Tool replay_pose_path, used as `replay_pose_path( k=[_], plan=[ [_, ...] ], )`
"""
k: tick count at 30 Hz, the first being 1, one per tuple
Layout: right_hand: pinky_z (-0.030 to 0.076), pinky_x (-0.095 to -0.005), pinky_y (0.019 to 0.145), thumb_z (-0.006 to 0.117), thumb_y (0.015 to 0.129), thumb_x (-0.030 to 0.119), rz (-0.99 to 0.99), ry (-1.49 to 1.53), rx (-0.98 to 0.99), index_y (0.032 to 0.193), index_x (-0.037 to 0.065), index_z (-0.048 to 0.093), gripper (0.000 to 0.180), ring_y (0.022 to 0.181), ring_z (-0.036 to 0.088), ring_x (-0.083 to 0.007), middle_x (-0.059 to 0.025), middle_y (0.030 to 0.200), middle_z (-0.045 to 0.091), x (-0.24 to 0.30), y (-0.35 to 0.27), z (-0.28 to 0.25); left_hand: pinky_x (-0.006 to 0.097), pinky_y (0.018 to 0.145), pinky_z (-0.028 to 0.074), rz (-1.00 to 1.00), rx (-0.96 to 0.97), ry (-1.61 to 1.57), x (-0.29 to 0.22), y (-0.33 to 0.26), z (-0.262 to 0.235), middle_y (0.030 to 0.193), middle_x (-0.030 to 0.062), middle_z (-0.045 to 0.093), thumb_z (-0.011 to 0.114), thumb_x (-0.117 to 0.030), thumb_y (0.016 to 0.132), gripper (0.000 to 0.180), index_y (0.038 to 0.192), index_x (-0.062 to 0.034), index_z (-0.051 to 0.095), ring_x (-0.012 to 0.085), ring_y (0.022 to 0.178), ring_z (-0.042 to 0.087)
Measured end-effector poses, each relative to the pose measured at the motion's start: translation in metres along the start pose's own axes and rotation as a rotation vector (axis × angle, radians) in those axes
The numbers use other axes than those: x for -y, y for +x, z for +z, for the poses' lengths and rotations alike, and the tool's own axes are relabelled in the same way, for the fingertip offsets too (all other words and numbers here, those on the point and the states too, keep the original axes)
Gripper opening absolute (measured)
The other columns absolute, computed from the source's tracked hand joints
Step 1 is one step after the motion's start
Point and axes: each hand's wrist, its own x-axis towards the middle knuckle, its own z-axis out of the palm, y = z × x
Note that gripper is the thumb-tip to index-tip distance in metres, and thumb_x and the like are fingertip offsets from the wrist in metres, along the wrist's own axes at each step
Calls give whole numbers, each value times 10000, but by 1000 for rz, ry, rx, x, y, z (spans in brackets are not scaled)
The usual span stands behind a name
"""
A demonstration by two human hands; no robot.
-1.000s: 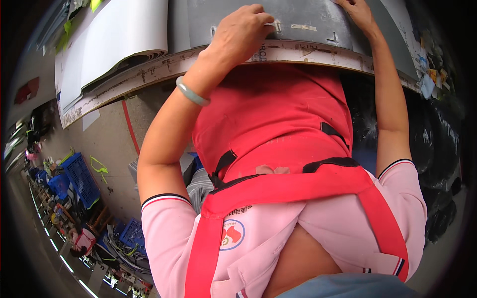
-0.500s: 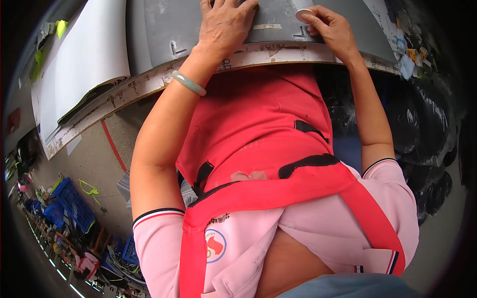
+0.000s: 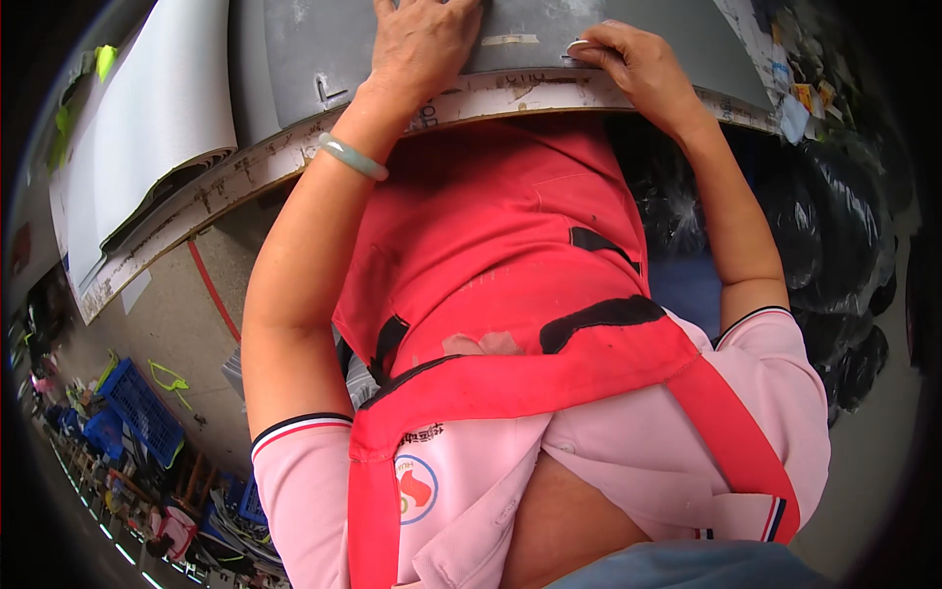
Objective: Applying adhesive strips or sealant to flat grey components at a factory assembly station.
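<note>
Grey sheet (image 3: 412, 59) pinned flat by left hand (image 3: 422, 44) on tabletop (image 3: 255, 172). Right hand (image 3: 638, 64) grip pinched, possibly on small white tab (image 3: 579, 46). Could tear if yanked.

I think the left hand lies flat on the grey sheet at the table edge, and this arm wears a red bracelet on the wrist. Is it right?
Not quite. The head view shows the left hand flat on the grey sheet at the table edge, but the bracelet on that wrist is pale green, not red.
</note>
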Motion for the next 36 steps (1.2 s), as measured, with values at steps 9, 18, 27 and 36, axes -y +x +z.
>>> replay_pose_path(
  k=[9, 18, 27, 36],
  plan=[
    [466, -213, 521, 676, 983, 200, 521, 419, -103, 1227, 69, 598, 288, 609, 560, -57, -1, 731, 609, -1, -8, 13, 627, 1080, 368, 17, -28, 9, 3, 2, 5, 1161, 99, 602, 625, -215, 965, 214, 1162, -148, 674, 296, 1177, 565],
    [479, -213, 540, 667, 998, 277, 427, 373, 155, 1184, 65, 635, 284, 640, 560, -57, 7, 783, 624, -11, 35, -27, 676, 1129, 314, 13, 5, 107, 18, -3, 9, 1316, 9, 588, 629, -229, 976, 339, 1314, -251, 650, 271, 1280, 547],
    [512, -321, 747, 652, 996, 284, 320, 20, -138, 1042, 22, 705, 271, 727, 601, -128, -37, 796, 648, -76, 139, -14, 713, 1150, 237, -43, 81, 65, 8, -6, 9, 1437, 87, 522, 610, -290, 986, 371, 1346, -205, 627, 322, 1418, 432],
    [537, -395, 705, 637, 969, 204, -92, -236, -207, 972, 14, 683, 196, 752, 677, -290, -151, 830, 698, -106, 181, 3, 717, 1154, 225, -48, 97, 34, 5, 0, 8, 1427, 94, 528, 615, -266, 978, 376, 1346, -191, 627, 324, 1416, 432]
  ],
)
